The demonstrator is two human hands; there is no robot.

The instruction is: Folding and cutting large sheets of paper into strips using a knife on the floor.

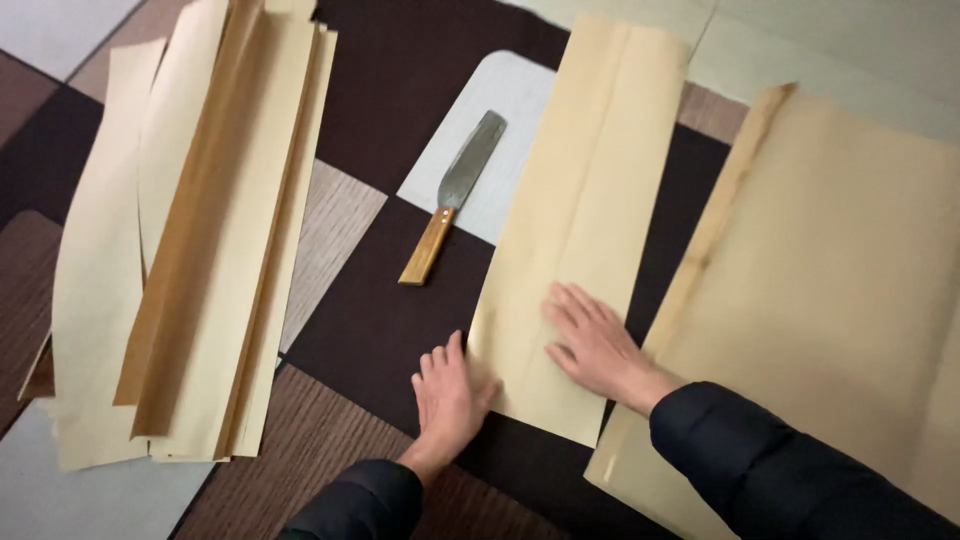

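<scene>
A long folded sheet of tan paper lies on the patterned floor mat in the middle. My right hand lies flat on its near end, fingers spread. At the sheet's near left edge my left hand rests flat, fingertips touching the paper's edge. A knife with a wooden handle and a broad steel blade lies on the mat just left of the sheet, untouched.
A pile of folded tan sheets lies at the left. A large stack of flat tan paper lies at the right, next to my right sleeve. The mat has dark brown, wood-grain and pale squares.
</scene>
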